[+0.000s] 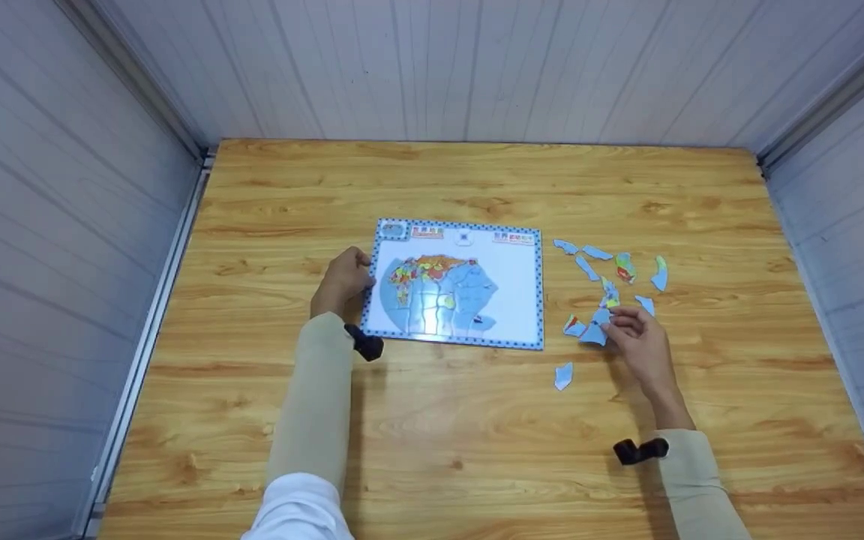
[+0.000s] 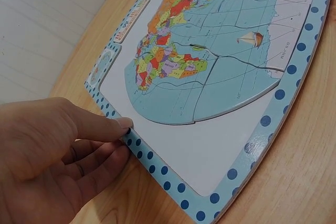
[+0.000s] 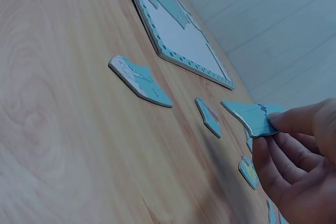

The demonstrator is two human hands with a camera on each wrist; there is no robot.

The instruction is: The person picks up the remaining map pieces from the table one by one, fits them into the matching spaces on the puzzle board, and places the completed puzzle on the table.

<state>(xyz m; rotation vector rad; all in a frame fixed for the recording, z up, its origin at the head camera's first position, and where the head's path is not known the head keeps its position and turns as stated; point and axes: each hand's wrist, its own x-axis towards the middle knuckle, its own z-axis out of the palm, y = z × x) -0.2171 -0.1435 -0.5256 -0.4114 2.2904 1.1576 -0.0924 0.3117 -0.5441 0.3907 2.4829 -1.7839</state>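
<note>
A puzzle piece [image 3: 251, 119] is pinched by the right hand [image 3: 304, 156]; it is raised. The world-map board's border [image 2: 165, 178] is clasped by the left hand [image 2: 55, 156].

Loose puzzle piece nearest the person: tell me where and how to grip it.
Pinch the loose piece by its long edges, probably best from above on the near side: it lies flat on the table, longer than wide, apart from other pieces, its thickness showing.
</note>
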